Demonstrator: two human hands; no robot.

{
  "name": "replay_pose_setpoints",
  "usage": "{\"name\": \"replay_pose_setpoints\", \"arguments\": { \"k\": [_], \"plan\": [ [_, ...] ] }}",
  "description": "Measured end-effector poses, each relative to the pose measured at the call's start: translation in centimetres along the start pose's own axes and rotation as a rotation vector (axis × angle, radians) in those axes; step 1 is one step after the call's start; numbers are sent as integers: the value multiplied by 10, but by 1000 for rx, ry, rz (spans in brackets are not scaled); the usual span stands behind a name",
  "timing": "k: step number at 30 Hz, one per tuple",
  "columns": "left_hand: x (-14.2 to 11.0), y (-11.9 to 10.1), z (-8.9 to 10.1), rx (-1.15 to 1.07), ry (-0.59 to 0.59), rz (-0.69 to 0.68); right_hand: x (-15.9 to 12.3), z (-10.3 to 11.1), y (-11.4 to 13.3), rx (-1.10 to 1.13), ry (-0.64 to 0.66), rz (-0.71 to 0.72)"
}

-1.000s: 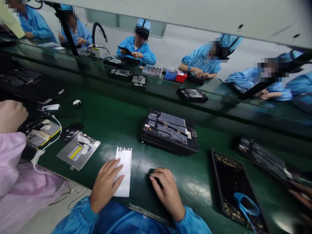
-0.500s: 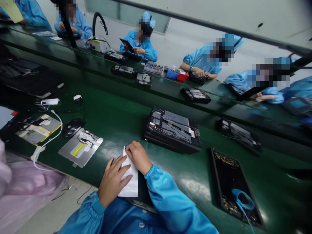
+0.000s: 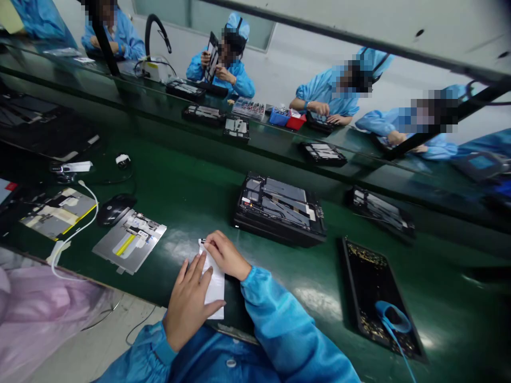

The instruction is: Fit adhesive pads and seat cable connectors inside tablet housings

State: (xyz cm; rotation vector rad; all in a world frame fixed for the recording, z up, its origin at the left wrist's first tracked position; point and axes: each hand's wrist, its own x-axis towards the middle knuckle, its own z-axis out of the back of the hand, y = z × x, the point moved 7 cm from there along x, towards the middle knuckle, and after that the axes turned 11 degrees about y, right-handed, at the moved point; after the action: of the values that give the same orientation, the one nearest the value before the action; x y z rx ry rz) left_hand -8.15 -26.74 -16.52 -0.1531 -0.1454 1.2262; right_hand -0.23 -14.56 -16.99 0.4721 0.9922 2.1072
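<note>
A narrow white sheet [image 3: 216, 290] with small black pieces along its far end lies on the green bench in front of me. My left hand [image 3: 190, 298] rests on it with fingers spread, covering its left side. At the sheet's far end, my right hand [image 3: 224, 254] has thumb and fingers pinched together over the black pieces. Whatever is between those fingertips is too small to make out. Beyond my right hand sits a stack of black device housings [image 3: 279, 210] with grey batteries and cables on top.
To the left lie a metal-backed panel [image 3: 130, 242], a black mouse [image 3: 115, 209] and a white cable [image 3: 90, 221]. At right, a black tray [image 3: 379, 298] holds small gold-coloured pieces and a blue wrist strap [image 3: 393, 318]. Another housing [image 3: 379, 213] lies behind it. Co-workers sit across the raised shelf.
My right hand has moved from the bare bench to the sheet's far end and closed there. My left hand stays flat on the sheet. A neighbour's hand at the right has gone from view.
</note>
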Motion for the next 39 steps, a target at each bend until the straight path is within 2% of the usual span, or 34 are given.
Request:
{"name": "replay_pose_setpoints", "arguments": {
  "k": [3,6,10,12,15,18,21,24,27,29,31,34,36,39],
  "plan": [
    [2,8,-2,-5,4,-19,-31,16,-8,120,-96,7],
    [11,28,0,-16,7,-49,-71,28,-18,176,-183,-9],
    [29,61,18,27,-46,-16,-111,30,-24,205,-253,-2],
    [33,66,27,59,-77,19,-119,26,-25,212,-266,12],
    [28,58,28,93,-97,68,-123,19,-25,203,-274,18],
    [22,45,12,103,-80,94,-123,15,-24,168,-279,22],
    [26,44,0,16,-68,109,-123,12,-20,126,-268,49],
    [41,44,4,-104,-98,118,-125,9,-17,101,-244,56],
    [62,30,17,-125,-167,136,-129,8,-15,82,-251,67],
    [77,11,23,-145,-219,110,-134,11,-18,50,-311,77],
    [89,-9,25,-179,-264,37,-141,18,-23,4,-426,89],
    [95,-29,25,-251,-337,-77,-149,29,-33,-55,-597,122],
    [91,-31,23,-317,-396,-102,-152,33,-41,-75,-650,137],
    [84,-21,20,-419,-477,-75,-151,35,-53,-51,-621,117]
  ]
}}
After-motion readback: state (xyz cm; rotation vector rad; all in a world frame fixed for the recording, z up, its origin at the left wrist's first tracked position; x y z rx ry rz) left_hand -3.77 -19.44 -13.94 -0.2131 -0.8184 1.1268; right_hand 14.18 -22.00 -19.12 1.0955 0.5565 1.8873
